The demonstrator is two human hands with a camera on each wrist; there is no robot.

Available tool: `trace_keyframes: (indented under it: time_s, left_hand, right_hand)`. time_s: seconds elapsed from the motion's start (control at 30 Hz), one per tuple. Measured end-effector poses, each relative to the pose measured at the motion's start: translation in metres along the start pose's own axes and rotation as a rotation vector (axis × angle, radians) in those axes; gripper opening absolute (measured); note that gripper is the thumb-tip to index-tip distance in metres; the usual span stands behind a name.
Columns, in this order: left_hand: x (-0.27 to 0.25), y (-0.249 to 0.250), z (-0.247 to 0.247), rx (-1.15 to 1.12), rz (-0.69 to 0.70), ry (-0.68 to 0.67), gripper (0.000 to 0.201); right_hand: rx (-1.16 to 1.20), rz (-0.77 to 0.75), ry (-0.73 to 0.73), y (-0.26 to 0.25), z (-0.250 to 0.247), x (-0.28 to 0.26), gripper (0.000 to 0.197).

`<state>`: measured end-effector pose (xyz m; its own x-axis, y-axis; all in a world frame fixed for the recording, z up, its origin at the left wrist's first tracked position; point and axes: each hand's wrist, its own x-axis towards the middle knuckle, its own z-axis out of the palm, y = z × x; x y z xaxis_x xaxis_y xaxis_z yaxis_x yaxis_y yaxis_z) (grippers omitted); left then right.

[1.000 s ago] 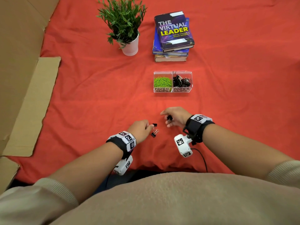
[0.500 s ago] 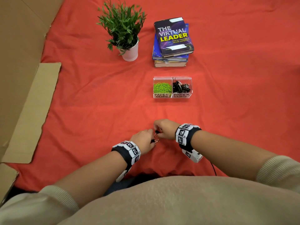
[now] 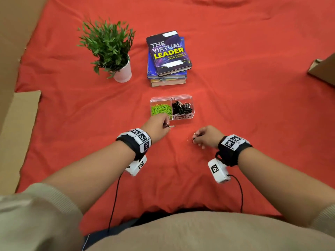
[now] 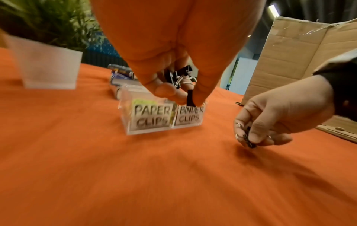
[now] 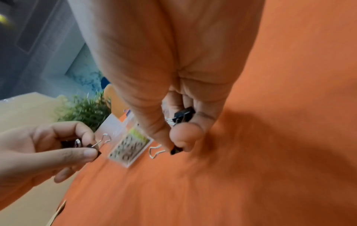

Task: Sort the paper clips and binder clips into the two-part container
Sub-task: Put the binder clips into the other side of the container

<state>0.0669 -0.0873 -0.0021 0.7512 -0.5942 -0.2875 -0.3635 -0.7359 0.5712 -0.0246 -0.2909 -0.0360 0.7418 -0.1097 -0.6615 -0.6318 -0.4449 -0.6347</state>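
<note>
**Steel clips, small and springy, in both our hands**

Black steel binder clips are what we carry now. Starting at the left, our left hand (image 3: 157, 128) pinches a few of them (image 4: 179, 76) between thumb and fingertips, just in front of the two-part container (image 3: 183, 117), near the side labelled for paper clips. That left part holds the green paper clips (image 3: 161, 109); the right part holds a pile of black binder clips (image 3: 182, 107). Further right, our right hand (image 3: 205, 135) is curled around more clips (image 5: 183, 117), low over the red cloth (image 3: 181, 178).

We judge these clips to be light, stiff and not fragile, but the wire handles swing and can hook into each other. It is better to hold the black body, not the loops, and to release them low over the right part.
</note>
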Motion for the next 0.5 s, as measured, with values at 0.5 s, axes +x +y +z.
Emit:
trace_keyframes:
  time_s: [0.5]
  left_hand:
    - [0.081,0.033,-0.005,0.093,0.029,0.020,0.047]
  right_hand:
    - [-0.353,-0.237,0.339,-0.107,-0.052,0.047,0.018]
